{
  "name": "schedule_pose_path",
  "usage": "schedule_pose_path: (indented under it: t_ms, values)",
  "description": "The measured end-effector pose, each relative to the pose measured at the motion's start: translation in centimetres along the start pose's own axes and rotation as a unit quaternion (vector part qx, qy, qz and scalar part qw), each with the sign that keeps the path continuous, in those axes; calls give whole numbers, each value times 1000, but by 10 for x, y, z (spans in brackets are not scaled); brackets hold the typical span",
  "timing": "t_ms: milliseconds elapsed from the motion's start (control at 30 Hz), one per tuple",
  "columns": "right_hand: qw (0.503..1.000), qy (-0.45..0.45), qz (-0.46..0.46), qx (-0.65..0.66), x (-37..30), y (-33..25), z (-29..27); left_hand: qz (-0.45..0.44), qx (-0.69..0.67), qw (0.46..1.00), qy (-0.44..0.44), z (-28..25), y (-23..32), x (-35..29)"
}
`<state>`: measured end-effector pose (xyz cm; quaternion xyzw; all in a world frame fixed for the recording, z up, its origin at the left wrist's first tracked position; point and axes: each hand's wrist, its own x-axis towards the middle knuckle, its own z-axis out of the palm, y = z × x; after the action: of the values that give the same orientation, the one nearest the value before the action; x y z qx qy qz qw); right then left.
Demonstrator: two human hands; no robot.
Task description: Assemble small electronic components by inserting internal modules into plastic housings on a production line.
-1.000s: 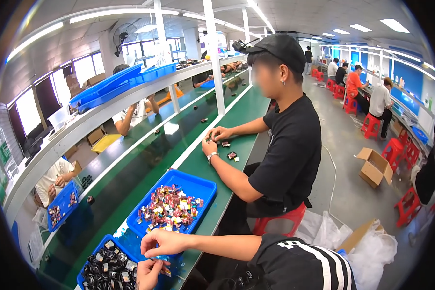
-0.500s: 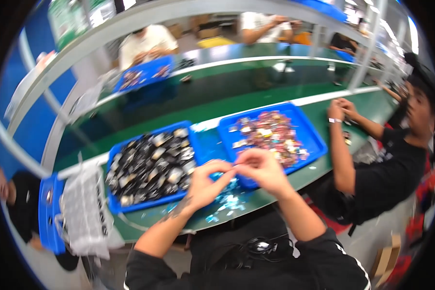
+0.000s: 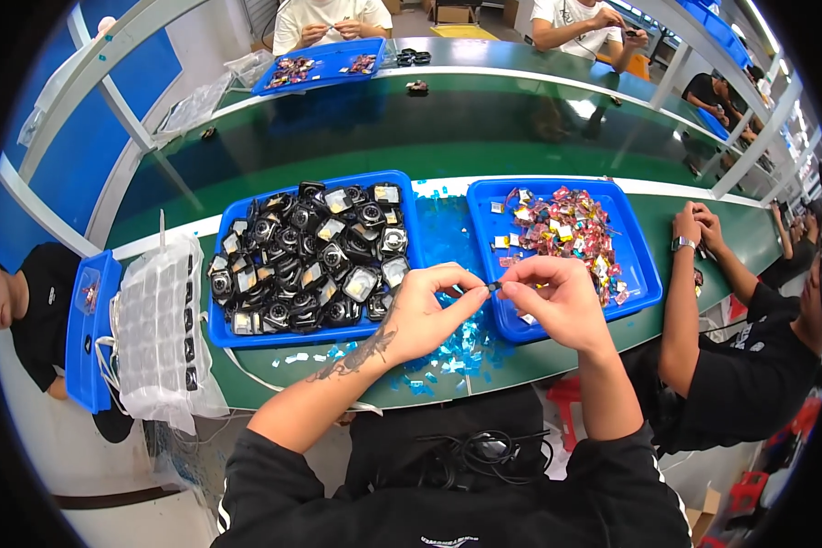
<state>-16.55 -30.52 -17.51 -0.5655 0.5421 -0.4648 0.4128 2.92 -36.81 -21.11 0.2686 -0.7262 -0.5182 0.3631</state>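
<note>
The part (image 3: 494,287), small and dark, sits between the two hands, at the meeting point of their fingertips and raised in front of the person's chest. The left hand (image 3: 426,309) pinches its left end between thumb and index finger; the right hand (image 3: 564,297) pinches its right end the same way, its other fingers curled. The part's long axis appears to run from one hand to the other, roughly level; the fingertips cover most of it, so which end is the front cannot be told.

To the left of the left hand, and partly hidden by it, is a blue tray (image 3: 412,228) heaped with black units (image 3: 310,251), several with pale square faces. Behind and below the right hand is a second tray (image 3: 644,265) holding pink pieces (image 3: 566,228); the hand covers its near left portion. Blue film scraps (image 3: 466,345) lie below the hands on the green bench (image 3: 521,374). Well left of the left hand rests a clear blister sheet (image 3: 160,315). Nearer the body than both hands, a black cable (image 3: 493,447) lies coiled on the lap. Beyond the hands runs a green conveyor (image 3: 521,137).
</note>
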Motion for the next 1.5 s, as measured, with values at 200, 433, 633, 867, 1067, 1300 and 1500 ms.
schedule_pose_path:
  t_ms: [200, 433, 633, 867, 1067, 1300, 1500]
  values:
    - [997, -48, 20, -64, 3, -2, -9, 40, 30, 999, -21, -3, -2, 2]
    - [998, -50, 12, -30, 4, -1, -5, 228, 184, 955, 47, -4, 0, 4]
    - [944, 35, -97, -315, 17, 16, 10, 355, 297, 869, 177, -3, 4, -1]
    - [995, 59, -73, 20, 10, 15, 26, 135, 120, 964, 194, 4, -2, -4]
    - [976, 150, -157, 38, 10, 26, 40, 137, 220, 957, 128, -13, 2, -4]
    - [970, 208, -122, 39, -11, 26, 26, 106, 634, 756, 123, -87, -23, -52]
    - [986, 131, -55, 92, -36, 35, 15, 109, 683, 722, 14, -84, -4, -35]
